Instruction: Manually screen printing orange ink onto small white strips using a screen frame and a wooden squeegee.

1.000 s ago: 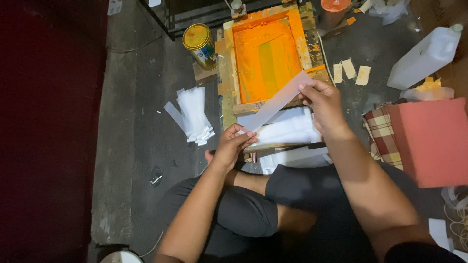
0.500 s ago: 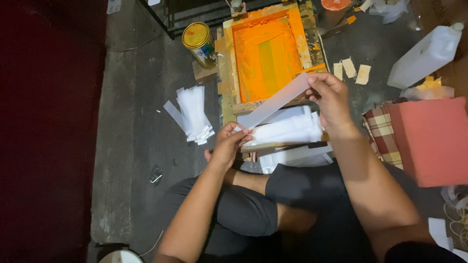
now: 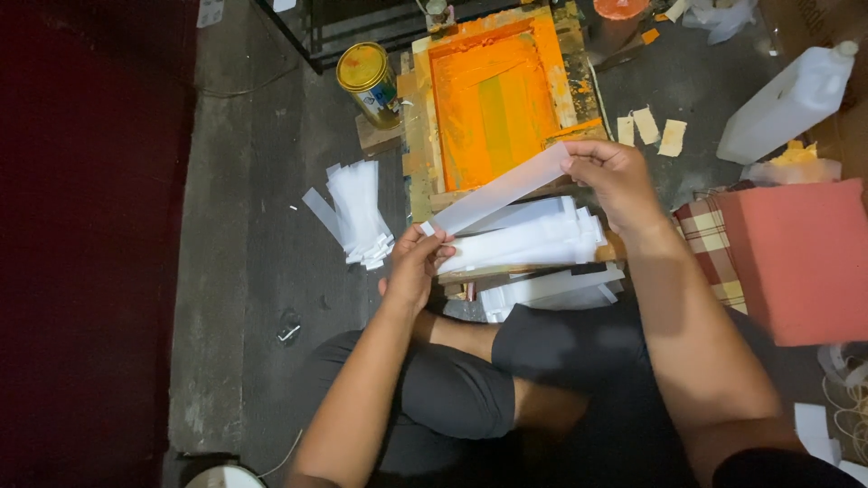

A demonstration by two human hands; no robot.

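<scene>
Hold white strip [image 3: 497, 192] taut, left hand [image 3: 411, 267] and right hand [image 3: 615, 176] pinching its ends with narrow fingers; keep level over orange frame [image 3: 493, 95], clear of stack [image 3: 524, 239].

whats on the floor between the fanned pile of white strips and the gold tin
Nothing: in the head view, bare grey floor separates the fanned white strips from the gold tin.

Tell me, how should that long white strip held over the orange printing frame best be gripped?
By its two short ends, probably. The white strip is long, thin and floppy-looking, so pinching each end from the outside keeps it stretched flat. That is how it is held: the left hand pinches the lower end, the right hand the upper end, above the orange screen frame.
</scene>
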